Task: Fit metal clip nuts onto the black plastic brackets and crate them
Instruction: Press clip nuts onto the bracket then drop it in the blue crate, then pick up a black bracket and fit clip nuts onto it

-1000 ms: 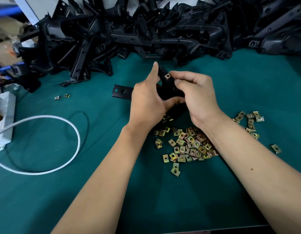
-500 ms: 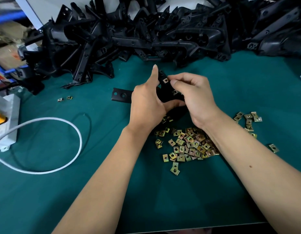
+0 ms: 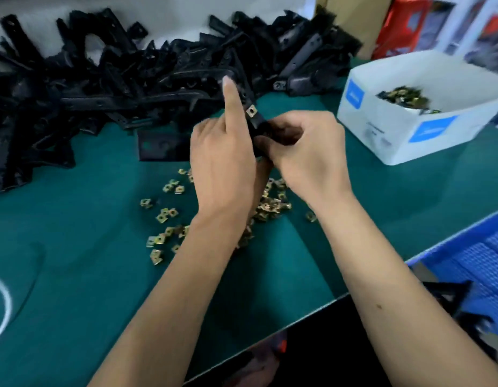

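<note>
Both hands gripping matte black bracket [image 3: 257,122], square brassy clip nut [image 3: 251,110]

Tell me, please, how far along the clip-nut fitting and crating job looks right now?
Early days, it seems. Done: at least one black part lies in the blue crate. In hand: both the left hand and right hand hold a bracket with one clip nut already seated on its end. Left: a large bracket pile, loose nuts on the mat and more in the white box.
</note>
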A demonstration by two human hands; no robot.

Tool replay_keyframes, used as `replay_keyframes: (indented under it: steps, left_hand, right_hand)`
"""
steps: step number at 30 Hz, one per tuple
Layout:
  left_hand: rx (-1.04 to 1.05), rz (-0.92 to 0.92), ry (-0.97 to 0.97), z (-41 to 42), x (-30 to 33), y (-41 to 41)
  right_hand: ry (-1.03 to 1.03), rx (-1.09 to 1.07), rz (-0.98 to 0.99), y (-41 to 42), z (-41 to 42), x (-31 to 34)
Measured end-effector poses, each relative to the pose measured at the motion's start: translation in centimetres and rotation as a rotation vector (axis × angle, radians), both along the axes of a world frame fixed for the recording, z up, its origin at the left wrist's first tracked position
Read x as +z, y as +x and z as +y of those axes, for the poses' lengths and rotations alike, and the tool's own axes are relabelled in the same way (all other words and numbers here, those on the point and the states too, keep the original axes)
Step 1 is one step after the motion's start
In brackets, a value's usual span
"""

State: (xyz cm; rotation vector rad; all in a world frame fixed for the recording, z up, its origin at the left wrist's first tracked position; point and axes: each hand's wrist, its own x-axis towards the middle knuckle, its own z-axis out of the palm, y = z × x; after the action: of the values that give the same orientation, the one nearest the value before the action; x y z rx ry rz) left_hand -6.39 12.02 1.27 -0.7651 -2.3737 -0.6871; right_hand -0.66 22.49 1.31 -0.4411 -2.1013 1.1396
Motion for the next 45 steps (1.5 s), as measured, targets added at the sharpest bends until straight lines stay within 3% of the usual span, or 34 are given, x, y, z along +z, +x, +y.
replay_keyframes:
  steps: [4,9,11,13,18,23,25,28,32,40,45]
  left_hand:
    - [-0.296,0.094,-0.018,7.8,2.4,6.0]
    - [-0.508,0.291,-0.183,18.1,2.1,16.2]
    - [-0.662,0.301,-0.245,21.6,0.8,20.5]
    - [-0.840,0.193,-0.303,24.2,-0.7,24.1]
    - [-1.198,-0.309,-0.587,26.0,-7.7,28.7]
    - [-1.268,-0.501,-0.789,24.5,-15.2,29.7]
    - [-1.223,-0.551,-0.809,24.2,-16.6,28.7]
    - [-1.165,-0.574,-0.832,23.8,-17.3,26.7]
    - [-1.110,-0.503,-0.631,24.0,-15.2,25.2]
    - [-1.022,-0.398,0.225,22.2,-3.4,20.5]
    - [-0.746,-0.335,0.537,16.1,0.5,11.6]
  right_hand:
    - [-0.205,-0.150,0.180,7.5,7.2,-0.1]
    - [0.040,-0.465,0.145,20.4,14.4,-1.1]
    - [0.027,-0.567,0.158,25.3,15.9,-2.6]
    - [-0.123,-0.625,0.176,29.5,17.0,-5.0]
    - [-0.578,-0.623,0.067,36.1,19.1,-13.8]
    - [-0.844,-0.606,-0.128,37.3,18.9,-21.3]
    - [-0.890,-0.713,-0.187,36.9,18.8,-23.2]
    - [-0.716,-0.949,-0.425,36.6,19.5,-24.5]
    - [-0.471,-0.952,-0.415,34.9,19.5,-21.2]
    - [0.240,-0.649,-0.063,25.7,15.7,-6.0]
    - [0.336,-0.378,-0.011,15.9,10.9,-0.6]
